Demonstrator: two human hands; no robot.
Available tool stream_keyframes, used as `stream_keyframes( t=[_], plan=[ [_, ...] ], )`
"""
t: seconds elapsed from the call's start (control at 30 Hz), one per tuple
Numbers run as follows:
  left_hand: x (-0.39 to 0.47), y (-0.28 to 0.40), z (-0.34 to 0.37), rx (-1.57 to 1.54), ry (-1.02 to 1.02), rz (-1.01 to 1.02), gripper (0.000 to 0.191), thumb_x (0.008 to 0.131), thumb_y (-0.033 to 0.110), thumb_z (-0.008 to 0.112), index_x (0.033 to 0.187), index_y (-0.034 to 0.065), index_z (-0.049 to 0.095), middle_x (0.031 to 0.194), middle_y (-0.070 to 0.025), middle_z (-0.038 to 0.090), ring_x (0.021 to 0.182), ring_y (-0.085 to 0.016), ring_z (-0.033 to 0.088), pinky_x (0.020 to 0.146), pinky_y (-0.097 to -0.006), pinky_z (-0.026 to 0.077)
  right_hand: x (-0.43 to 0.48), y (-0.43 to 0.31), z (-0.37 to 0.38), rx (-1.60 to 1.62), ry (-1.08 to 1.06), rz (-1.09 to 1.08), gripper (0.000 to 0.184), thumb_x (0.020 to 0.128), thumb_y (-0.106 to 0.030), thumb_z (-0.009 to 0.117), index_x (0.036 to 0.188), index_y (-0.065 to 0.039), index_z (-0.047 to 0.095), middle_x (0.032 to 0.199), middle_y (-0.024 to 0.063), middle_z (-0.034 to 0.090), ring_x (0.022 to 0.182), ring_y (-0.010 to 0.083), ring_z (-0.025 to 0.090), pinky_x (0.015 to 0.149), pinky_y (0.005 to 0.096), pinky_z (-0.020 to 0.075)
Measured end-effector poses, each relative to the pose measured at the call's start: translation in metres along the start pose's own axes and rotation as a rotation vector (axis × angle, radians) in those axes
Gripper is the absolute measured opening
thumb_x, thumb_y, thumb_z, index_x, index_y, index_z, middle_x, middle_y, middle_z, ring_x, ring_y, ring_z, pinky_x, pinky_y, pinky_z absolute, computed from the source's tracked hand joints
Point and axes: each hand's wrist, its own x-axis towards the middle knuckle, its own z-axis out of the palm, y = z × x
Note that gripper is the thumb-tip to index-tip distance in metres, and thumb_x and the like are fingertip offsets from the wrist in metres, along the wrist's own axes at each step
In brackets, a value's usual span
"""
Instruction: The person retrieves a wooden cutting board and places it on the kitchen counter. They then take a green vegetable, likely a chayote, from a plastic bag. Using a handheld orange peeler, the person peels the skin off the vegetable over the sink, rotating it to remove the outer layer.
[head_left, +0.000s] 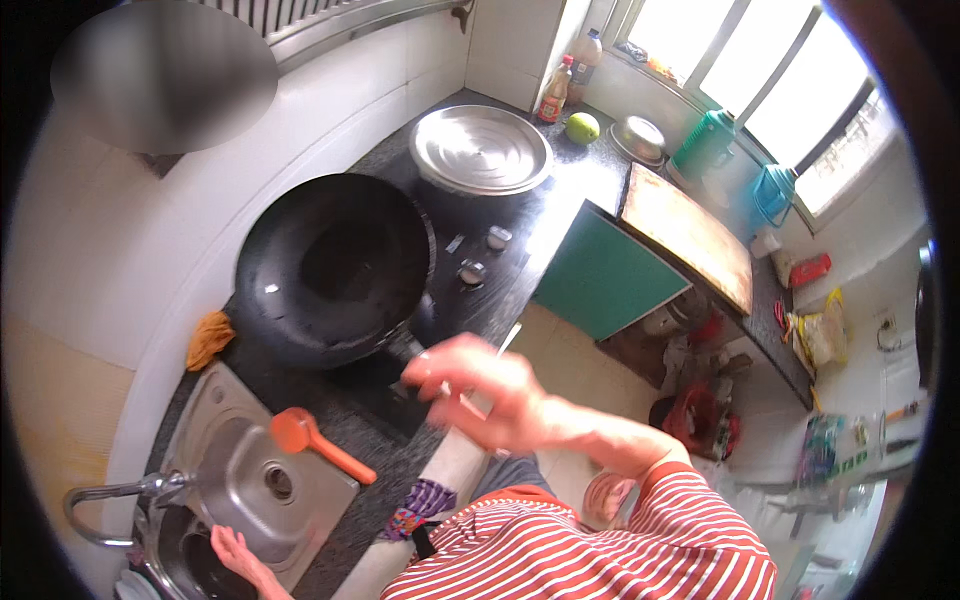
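My right hand, blurred and with bent fingers, is beside the handle of a large black wok. Whether it touches the handle or holds anything cannot be told; a thin pale strip shows just behind it. At the bottom left my left hand has its fingers extended over the sink's edge, near a dark pan in the second basin, and appears to hold nothing. An orange plastic ladle rests across the rim of the steel sink, between the two hands.
A curved faucet stands by the sink, with an orange cloth beyond. A steel lid, stove knobs, bottles and a green fruit are on the counter. At right are a cutting board, a green panel and thermoses.
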Motion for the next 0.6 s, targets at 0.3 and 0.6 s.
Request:
stream_keyframes(
  t=[0.3,0.6],
  plan=[
    [-0.11,0.069,0.189,-0.121,0.034,-0.006,0.048,0.093,0.034,0.051,0.126,-0.0005,0.045,0.129,-0.0156,0.047,0.118,-0.029,0.048,0.097,-0.0421,0.041,-0.024,0.309,-0.357,-0.557,0.596,0.541,0.08,0.072,-0.036,0.078,0.135,-0.008,0.036,0.124,0.0181,0.049,0.103,0.0267,0.054,0.087,0.0412,0.0461],
    [-0.134,-0.022,0.133,0.0,0.283,-0.021,0.044,0.091,0.035,0.054,0.124,0.0063,0.049,0.123,-0.0087,0.052,0.114,-0.023,0.049,0.093,-0.0386,0.039,0.047,0.435,-0.527,-0.893,0.637,0.682,0.115,0.064,-0.059,0.074,0.144,-0.002,0.015,0.143,0.0332,0.019,0.134,0.0455,0.018,0.109,0.0485,0.0218]
  ],
)
